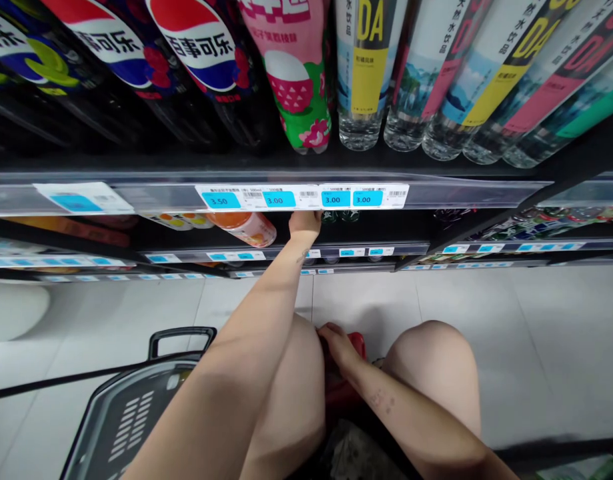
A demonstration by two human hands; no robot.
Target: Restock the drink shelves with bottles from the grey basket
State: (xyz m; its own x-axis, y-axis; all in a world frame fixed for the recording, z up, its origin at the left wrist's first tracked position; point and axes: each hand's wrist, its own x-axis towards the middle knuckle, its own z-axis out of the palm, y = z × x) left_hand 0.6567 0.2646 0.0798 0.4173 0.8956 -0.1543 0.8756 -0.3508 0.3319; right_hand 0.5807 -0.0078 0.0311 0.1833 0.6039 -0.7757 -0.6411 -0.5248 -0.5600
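Observation:
My left hand (305, 223) reaches under the price-tag strip into the lower shelf. Its fingers are hidden by the strip, so what they touch does not show. Just left of it lies a tilted orange drink bottle (249, 228), and dark green bottle bottoms (340, 216) show to its right. My right hand (339, 343) is low between my knees, its fingers curled at a red object (342, 397) that is partly covered by the hand and forearm. What kind of thing the red object is, I cannot make out.
Dark cola bottles (196, 50), a pink bottle (299, 77) and several clear water bottles (363, 73) stand on the upper shelf. Its strip (166, 193) juts out above my left wrist. A grey shopping basket (131, 413) with a black handle is at the lower left.

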